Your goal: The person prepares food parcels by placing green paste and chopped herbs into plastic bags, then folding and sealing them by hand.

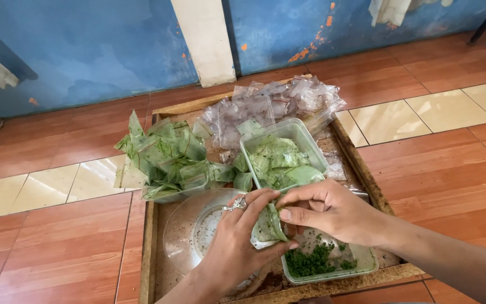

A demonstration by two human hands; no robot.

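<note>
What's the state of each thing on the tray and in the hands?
small plastic bag: green-filled, pinched by both hands
left hand: gripping the bag
right hand: pinching the bag's top
upper container: open, holds filled bags
lower container: open, some chopped greens
clear lid: lying on tray
filled packets: heaped
empty bags: piled flat

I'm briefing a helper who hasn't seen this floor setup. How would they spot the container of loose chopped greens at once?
Find the wooden tray on the tiled floor by the blue wall. At its near edge, under the right hand, sits a shallow clear plastic container. Unlike the tub of filled green packets behind it, it holds dark, loose chopped greens.
</note>
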